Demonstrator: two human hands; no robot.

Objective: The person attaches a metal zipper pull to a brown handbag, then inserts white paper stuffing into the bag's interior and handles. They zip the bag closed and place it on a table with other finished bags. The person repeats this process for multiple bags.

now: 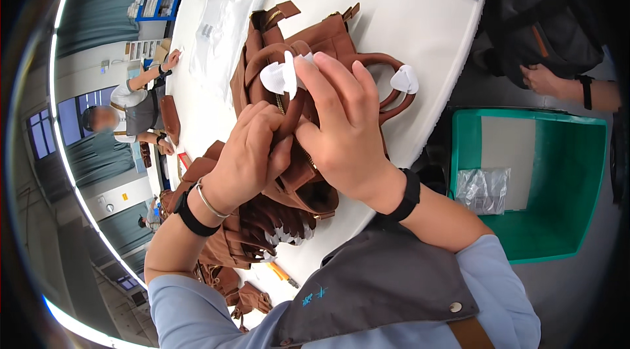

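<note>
A brown handbag (321, 40) with gold-toothed zips lies open on the white table, under both my hands. My left hand (246, 149) is closed round one of its rounded handles (293, 109). My right hand (344, 126) curls over the same handle from the other side, its fingertips against a white wrap (279, 77) on the handle. How far those fingers close is partly hidden. The bag's other handle (380, 60) arches out to the right and carries its own white wrap (405, 78).
Several more brown bags (226, 244) are heaped near my left forearm, beside a yellow-orange tool (282, 275). Clear plastic bags (226, 37) lie on the table's far left. A green bin (525, 254) stands right, holding a plastic packet (483, 190). Co-workers are at left and far right.
</note>
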